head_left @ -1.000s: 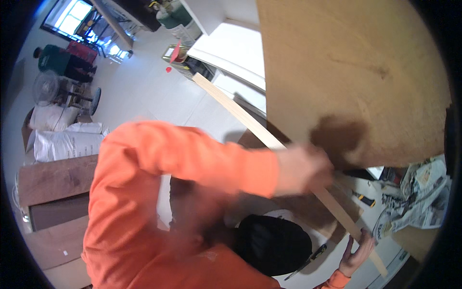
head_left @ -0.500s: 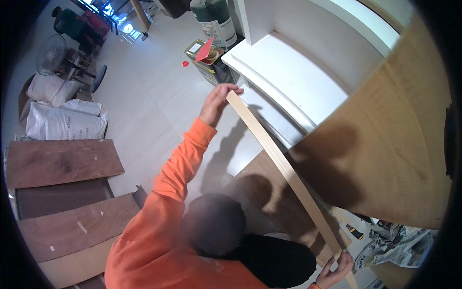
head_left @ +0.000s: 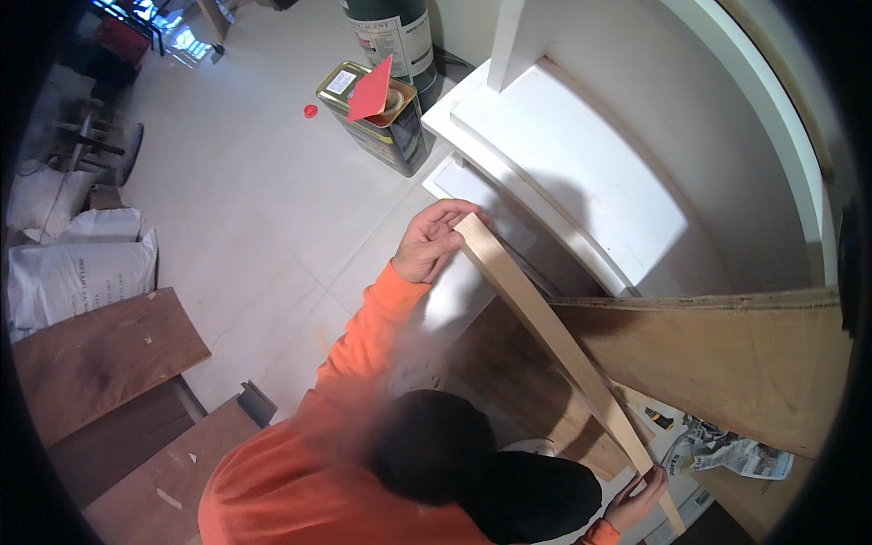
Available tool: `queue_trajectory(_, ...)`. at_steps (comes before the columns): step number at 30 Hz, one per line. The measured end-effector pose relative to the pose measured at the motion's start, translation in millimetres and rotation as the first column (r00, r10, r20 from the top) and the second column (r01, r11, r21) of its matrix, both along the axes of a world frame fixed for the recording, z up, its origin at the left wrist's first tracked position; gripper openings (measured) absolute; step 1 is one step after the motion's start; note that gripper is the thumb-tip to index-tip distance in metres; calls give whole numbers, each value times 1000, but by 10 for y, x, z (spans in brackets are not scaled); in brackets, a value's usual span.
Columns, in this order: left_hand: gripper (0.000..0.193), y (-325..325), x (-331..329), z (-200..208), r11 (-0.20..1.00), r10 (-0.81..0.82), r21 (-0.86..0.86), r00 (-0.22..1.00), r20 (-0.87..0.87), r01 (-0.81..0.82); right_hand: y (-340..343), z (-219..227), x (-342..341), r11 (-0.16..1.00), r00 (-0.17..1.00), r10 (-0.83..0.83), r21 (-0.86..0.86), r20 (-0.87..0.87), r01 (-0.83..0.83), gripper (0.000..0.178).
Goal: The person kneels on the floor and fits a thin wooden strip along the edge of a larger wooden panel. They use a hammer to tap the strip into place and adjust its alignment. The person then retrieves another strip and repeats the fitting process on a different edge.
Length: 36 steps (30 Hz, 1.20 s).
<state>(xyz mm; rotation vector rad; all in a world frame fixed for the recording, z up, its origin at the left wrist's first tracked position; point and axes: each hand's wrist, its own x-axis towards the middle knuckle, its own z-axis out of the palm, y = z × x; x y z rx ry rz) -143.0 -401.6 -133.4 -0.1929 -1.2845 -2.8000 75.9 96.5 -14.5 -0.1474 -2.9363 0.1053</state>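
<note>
A long, pale wooden strip (head_left: 556,341) runs diagonally between my hands, from the upper middle down to the lower right. My left hand (head_left: 431,242) is closed round its far end, with the thumb on the near side and the fingers over the end. Lower down, my right hand (head_left: 639,500) grips the strip close to its other end, and a short length sticks out past the fingers. Beside the strip stands a large curved plywood panel (head_left: 727,368), its far edge facing up. A brown board (head_left: 509,363) lies beneath the strip.
A white shelf unit (head_left: 581,173) stands at the upper right. Left of it are an open metal can (head_left: 386,136) with a red flap and a dark green drum (head_left: 391,36). Brown boards (head_left: 100,363) and white sacks (head_left: 82,272) lie at left. A yellow-black tool (head_left: 659,419) and crumpled newspaper (head_left: 740,454) lie lower right.
The view has shifted. The strip's far end and my left hand have come lower, away from the white shelf. The plywood panel now shows its edge and covers less of the shelf unit.
</note>
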Motion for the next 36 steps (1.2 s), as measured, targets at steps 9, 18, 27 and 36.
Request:
queue_trajectory(9,44,7,-87,-26,997,-70,39,996,47,68,182,5,9,990,990,-21,140,137,1,42)
queue_trajectory(18,40,86,-104,-68,990,-40,131,996,-75,50,489,-91,62,979,979,-117,-148,165,142,50)
queue_trajectory(27,34,114,-124,-77,996,16,90,988,-152,-2,546,-112,89,964,973,-170,-176,159,197,50)
queue_trajectory(36,31,135,-118,-59,992,49,123,982,-180,-27,757,-141,117,995,971,-96,47,219,88,41)
